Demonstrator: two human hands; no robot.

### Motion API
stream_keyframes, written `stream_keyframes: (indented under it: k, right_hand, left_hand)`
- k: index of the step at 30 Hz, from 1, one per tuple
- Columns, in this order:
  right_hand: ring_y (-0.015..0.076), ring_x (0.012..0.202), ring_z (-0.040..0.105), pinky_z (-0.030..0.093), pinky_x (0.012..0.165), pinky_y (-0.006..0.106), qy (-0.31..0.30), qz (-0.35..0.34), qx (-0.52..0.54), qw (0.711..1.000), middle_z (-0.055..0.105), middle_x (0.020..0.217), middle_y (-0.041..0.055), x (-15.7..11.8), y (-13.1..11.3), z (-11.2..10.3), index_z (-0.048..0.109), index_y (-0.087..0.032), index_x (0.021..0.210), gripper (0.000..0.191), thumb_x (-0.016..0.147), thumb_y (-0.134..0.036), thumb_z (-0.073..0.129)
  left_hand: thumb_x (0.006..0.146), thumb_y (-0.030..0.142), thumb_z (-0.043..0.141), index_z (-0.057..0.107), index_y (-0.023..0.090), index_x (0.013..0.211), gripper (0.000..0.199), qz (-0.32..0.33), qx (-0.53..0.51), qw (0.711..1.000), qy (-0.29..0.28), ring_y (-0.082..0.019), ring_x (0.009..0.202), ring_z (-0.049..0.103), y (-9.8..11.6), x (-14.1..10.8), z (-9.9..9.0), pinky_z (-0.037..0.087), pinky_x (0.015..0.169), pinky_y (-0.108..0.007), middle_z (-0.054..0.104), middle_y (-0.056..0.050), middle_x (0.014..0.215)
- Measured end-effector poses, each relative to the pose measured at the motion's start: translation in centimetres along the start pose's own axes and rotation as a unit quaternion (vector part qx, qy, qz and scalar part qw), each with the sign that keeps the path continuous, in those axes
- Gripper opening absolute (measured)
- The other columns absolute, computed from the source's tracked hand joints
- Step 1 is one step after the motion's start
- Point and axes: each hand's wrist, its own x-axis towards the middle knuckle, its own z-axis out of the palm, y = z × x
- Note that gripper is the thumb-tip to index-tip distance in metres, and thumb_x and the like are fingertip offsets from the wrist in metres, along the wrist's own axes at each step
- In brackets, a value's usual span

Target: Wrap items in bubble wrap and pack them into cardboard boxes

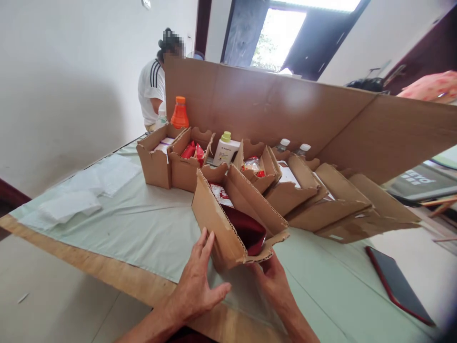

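An open-topped cardboard box [221, 228] sits in front of me at an angle, tilted up from the cloth-covered table. Inside it lie a dark red shiny packet [246, 228] and a white packet with red print [221, 195]. My left hand [196, 276] rests its fingertips against the box's left side, its thumb spread wide. At the near lower corner, my right hand [271, 281] grips the box; some of its fingers are hidden behind the cardboard.
Behind stand several cardboard boxes [153, 166] with packets, a white bottle with a green cap [226, 148] and an orange bottle [180, 113]. Clear plastic bags [71, 205] lie left, a dark tablet [400, 286] right. A tall cardboard partition [303, 109] runs behind; a person [152, 90] sits beyond.
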Motion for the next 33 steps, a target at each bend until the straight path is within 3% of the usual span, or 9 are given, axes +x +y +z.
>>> stream_keyframes:
  k: [5, 11, 15, 23, 26, 29, 31, 33]
  right_hand:
    - [0.0276, 0.096, 0.077, 0.063, 0.085, 0.04, 0.045, 0.029, -0.045, 0.998, 0.069, 0.128, 0.0146, -2.3, 1.0, 1.4, 0.052, -0.021, 0.13, 0.06, 0.084, -0.054, 0.071]
    - [0.0273, 0.097, 0.076, 0.064, 0.085, 0.04, 0.037, -0.016, -0.063, 0.997, 0.07, 0.125, 0.0134, -3.0, 0.7, 3.8, 0.048, -0.023, 0.139, 0.058, 0.087, -0.04, 0.067]
    - [0.0277, 0.105, 0.074, 0.063, 0.09, 0.041, 0.011, -0.028, -0.076, 0.997, 0.069, 0.129, 0.0129, -2.7, 0.3, 4.6, 0.047, -0.025, 0.143, 0.057, 0.09, -0.038, 0.065]
    - [0.0295, 0.108, 0.072, 0.061, 0.094, 0.046, 0.022, -0.036, -0.059, 0.997, 0.061, 0.141, 0.0165, -0.9, 0.8, 5.1, 0.043, -0.022, 0.15, 0.07, 0.087, -0.04, 0.067]
    - [0.0296, 0.118, 0.068, 0.057, 0.102, 0.049, 0.01, -0.043, -0.028, 0.999, 0.053, 0.151, 0.0175, 0.9, 0.8, 5.2, 0.035, -0.023, 0.156, 0.077, 0.088, -0.037, 0.066]
    - [0.0291, 0.139, 0.054, 0.051, 0.112, 0.05, -0.013, -0.079, 0.023, 0.997, 0.043, 0.16, 0.016, 3.5, 0.5, 5.2, 0.028, -0.024, 0.16, 0.079, 0.088, -0.032, 0.062]
    - [0.0279, 0.146, 0.046, 0.048, 0.115, 0.049, -0.019, -0.1, 0.039, 0.994, 0.041, 0.162, 0.0148, 5.0, 0.3, 5.0, 0.03, -0.023, 0.159, 0.075, 0.09, -0.031, 0.059]
    - [0.0276, 0.145, 0.047, 0.051, 0.111, 0.047, -0.009, -0.109, 0.02, 0.994, 0.043, 0.161, 0.0135, 5.7, 0.2, 4.4, 0.041, -0.024, 0.154, 0.065, 0.091, -0.031, 0.058]
  left_hand:
    - [0.077, 0.016, 0.068, 0.015, 0.032, 0.164, 0.104, 0.038, -0.016, 0.999, -0.005, -0.037, 0.157, 0.025, -1.0, 2.4, -1.4, 0.029, 0.125, -0.063, 0.023, -0.012, 0.172]
    - [0.086, 0.019, 0.063, 0.027, 0.024, 0.162, 0.084, 0.005, -0.038, 0.999, 0.024, -0.036, 0.152, 0.037, -2.2, 3.1, -3.1, 0.034, 0.123, -0.059, 0.036, -0.015, 0.166]
    - [0.088, 0.021, 0.063, 0.035, 0.024, 0.159, 0.077, -0.021, -0.04, 0.998, 0.044, -0.035, 0.149, 0.042, -2.6, 3.0, -3.7, 0.038, 0.121, -0.057, 0.045, -0.015, 0.161]
    - [0.092, 0.027, 0.063, 0.037, 0.024, 0.158, 0.071, -0.04, -0.06, 0.996, 0.055, -0.032, 0.138, 0.055, -3.3, 4.4, -3.9, 0.045, 0.116, -0.052, 0.063, -0.014, 0.139]
    - [0.092, 0.03, 0.061, 0.041, 0.022, 0.154, 0.065, -0.029, -0.047, 0.997, 0.049, -0.03, 0.133, 0.059, -2.9, 6.7, -4.4, 0.046, 0.114, -0.049, 0.063, -0.015, 0.139]
    - [0.09, 0.031, 0.061, 0.048, 0.022, 0.148, 0.061, -0.027, 0.0, 0.998, 0.065, -0.027, 0.122, 0.065, -2.8, 10.4, -5.1, 0.053, 0.103, -0.043, 0.063, -0.013, 0.14]
    - [0.087, 0.031, 0.062, 0.056, 0.022, 0.139, 0.053, -0.05, 0.05, 0.993, 0.092, -0.025, 0.107, 0.069, -3.0, 12.9, -5.4, 0.056, 0.092, -0.04, 0.07, -0.01, 0.126]
    - [0.084, 0.031, 0.062, 0.06, 0.02, 0.131, 0.049, -0.079, 0.088, 0.985, 0.125, -0.023, 0.088, 0.069, -3.6, 14.5, -5.6, 0.056, 0.083, -0.039, 0.073, -0.008, 0.107]
